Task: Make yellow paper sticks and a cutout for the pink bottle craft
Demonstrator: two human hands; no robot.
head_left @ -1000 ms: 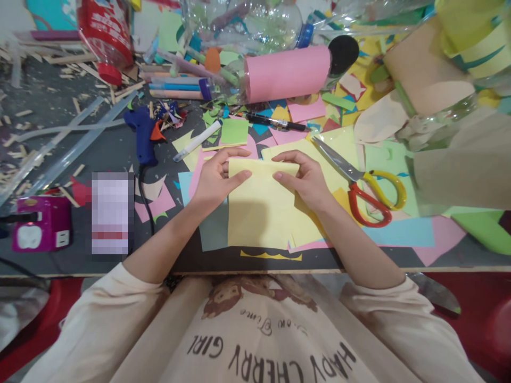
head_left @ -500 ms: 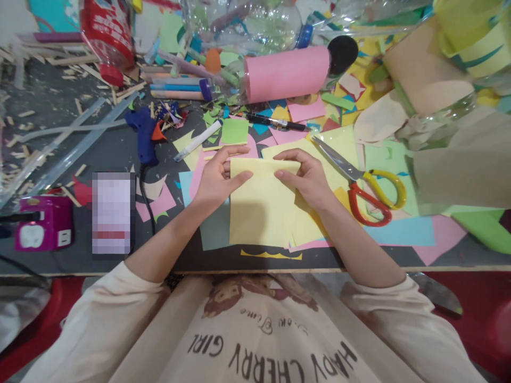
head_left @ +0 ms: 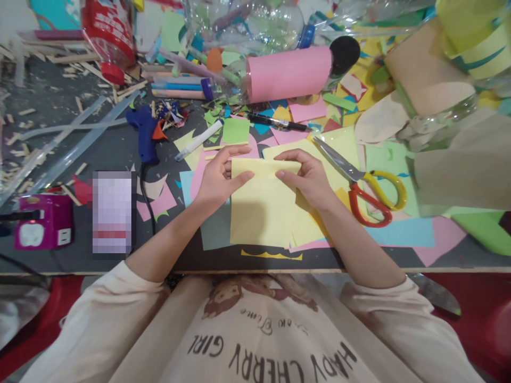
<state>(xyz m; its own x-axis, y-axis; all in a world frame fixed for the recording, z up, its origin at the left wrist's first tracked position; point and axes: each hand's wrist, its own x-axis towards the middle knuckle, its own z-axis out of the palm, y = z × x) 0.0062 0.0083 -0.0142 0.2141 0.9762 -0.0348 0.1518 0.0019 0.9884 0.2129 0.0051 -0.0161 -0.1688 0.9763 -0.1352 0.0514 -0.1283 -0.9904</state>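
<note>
A pale yellow sheet of paper point(head_left: 251, 213) is held by its far edge between both hands, just above the papers on the table. My left hand point(head_left: 219, 178) pinches the sheet's upper left corner, thumb on top and fingers behind. At the upper right, my right hand point(head_left: 305, 178) grips it the same way, with the thumb on its face. The far edge looks folded or curled over a little. Right of my right hand lie scissors point(head_left: 359, 181) with yellow and red handles. A white marker point(head_left: 199, 139) and a green sticky-note pad point(head_left: 235, 131) lie beyond my left hand.
A blue glue gun point(head_left: 143, 135) with its cord and a phone-like blurred item point(head_left: 112, 213) lie at left, near a purple box point(head_left: 43, 221). Behind are a pink-wrapped bottle point(head_left: 289, 73), a red bottle point(head_left: 107, 37) and scraps. A wavy yellow strip point(head_left: 271, 255) lies near the table's front edge.
</note>
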